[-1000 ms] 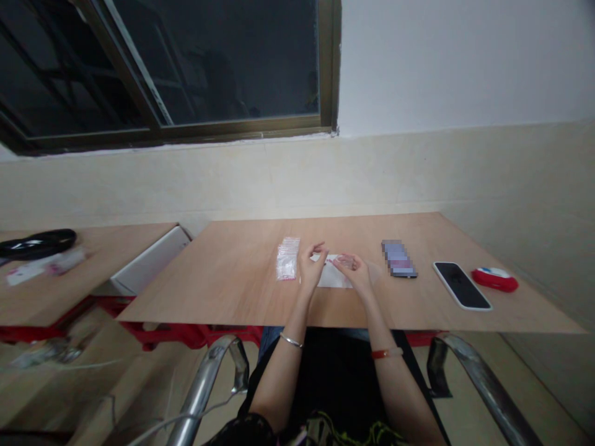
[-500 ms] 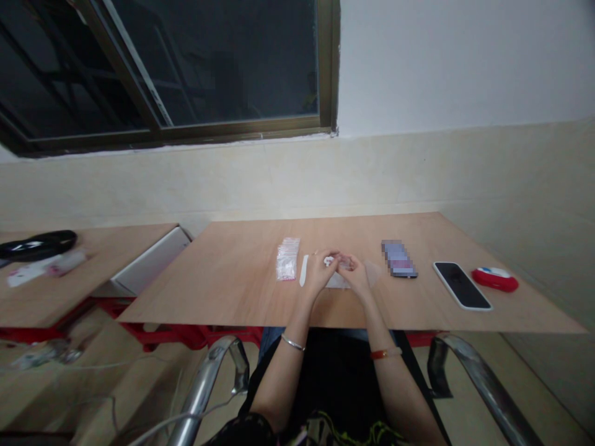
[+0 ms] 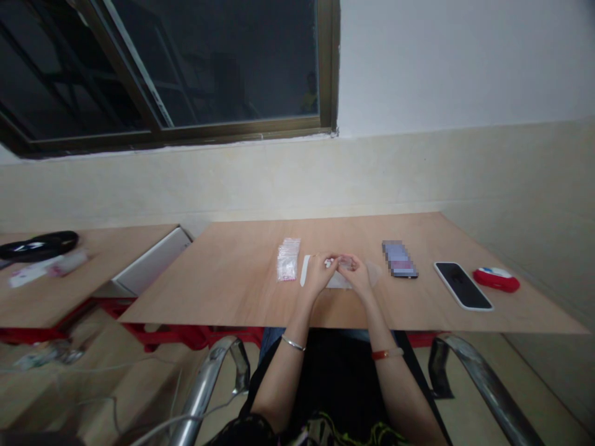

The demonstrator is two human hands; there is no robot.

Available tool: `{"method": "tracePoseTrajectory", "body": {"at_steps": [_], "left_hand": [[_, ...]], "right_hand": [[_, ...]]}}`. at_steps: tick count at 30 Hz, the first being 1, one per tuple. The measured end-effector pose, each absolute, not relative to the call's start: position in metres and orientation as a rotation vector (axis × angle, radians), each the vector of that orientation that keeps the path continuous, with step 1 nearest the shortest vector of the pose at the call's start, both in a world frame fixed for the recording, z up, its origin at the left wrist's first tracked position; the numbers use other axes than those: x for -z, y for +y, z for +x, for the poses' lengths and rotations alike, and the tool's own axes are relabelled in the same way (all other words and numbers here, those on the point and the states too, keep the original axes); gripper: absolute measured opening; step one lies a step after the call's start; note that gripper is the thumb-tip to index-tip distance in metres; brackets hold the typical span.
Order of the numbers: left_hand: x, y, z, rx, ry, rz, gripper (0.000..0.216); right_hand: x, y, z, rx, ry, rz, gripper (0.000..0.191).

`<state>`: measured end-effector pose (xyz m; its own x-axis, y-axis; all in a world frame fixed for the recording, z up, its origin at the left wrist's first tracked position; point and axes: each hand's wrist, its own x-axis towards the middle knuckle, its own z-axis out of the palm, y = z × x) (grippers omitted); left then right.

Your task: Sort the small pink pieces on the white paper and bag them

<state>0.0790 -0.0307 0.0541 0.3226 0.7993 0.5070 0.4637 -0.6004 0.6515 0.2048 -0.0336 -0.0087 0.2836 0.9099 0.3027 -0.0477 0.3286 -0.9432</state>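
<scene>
My left hand (image 3: 320, 271) and my right hand (image 3: 359, 275) meet over the table, fingertips nearly touching. Between them they pinch a small clear plastic bag (image 3: 346, 263), partly covered by my fingers. Small white pieces (image 3: 329, 262) show by my left fingertips; their kind is too small to make out. Under the hands lies a whitish translucent sheet (image 3: 338, 282). A flat white strip (image 3: 305, 271) rests just left of my left hand, and beyond it is a stack of clear zip bags (image 3: 288, 260).
On the right side of the wooden table (image 3: 223, 272) lie a blurred-out phone (image 3: 400, 259), a white-framed phone (image 3: 463, 285) and a red case (image 3: 495, 280). A second table (image 3: 106, 251) at left bears a coiled black cable (image 3: 44, 245). Metal armrests (image 3: 204, 390) flank me.
Both hands stay almost in place, with only slight finger movement around the bag. The whole view has shifted very slightly.
</scene>
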Motion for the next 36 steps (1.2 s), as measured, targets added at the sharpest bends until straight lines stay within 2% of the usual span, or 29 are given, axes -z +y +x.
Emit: {"method": "tracePoseTrajectory", "body": {"at_steps": [4,6,11,14,17,25,32,36], "left_hand": [[-0.047,-0.025,0.074,-1.347,1.367,2.101,0.022],[-0.042,-0.023,0.068,-1.306,1.609,2.102,0.023],[-0.019,-0.023,0.053,-0.824,2.034,2.119,0.034],[-0.007,-0.021,0.05,-0.562,2.062,2.107,0.028],[0.001,-0.017,0.05,-0.456,2.065,2.101,0.024],[0.009,-0.012,0.045,-0.523,1.999,2.115,0.028],[0.017,-0.005,0.034,-0.713,1.924,1.989,0.026],[0.019,-0.001,0.026,-0.941,1.846,1.9,0.03]], "right_hand": [[0.008,-0.035,0.204,-0.808,-1.042,-1.046,0.045],[0.008,-0.036,0.204,-0.796,-1.03,-1.078,0.046],[0.005,-0.04,0.202,-0.791,-1.037,-1.078,0.045],[0.003,-0.041,0.201,-0.781,-1.032,-1.091,0.045],[0.003,-0.041,0.2,-0.77,-1.033,-1.099,0.044],[0.001,-0.041,0.2,-0.787,-1.034,-1.081,0.045],[0.002,-0.041,0.2,-0.782,-1.021,-1.091,0.046],[0.004,-0.04,0.2,-0.771,-1.024,-1.089,0.045]]}}
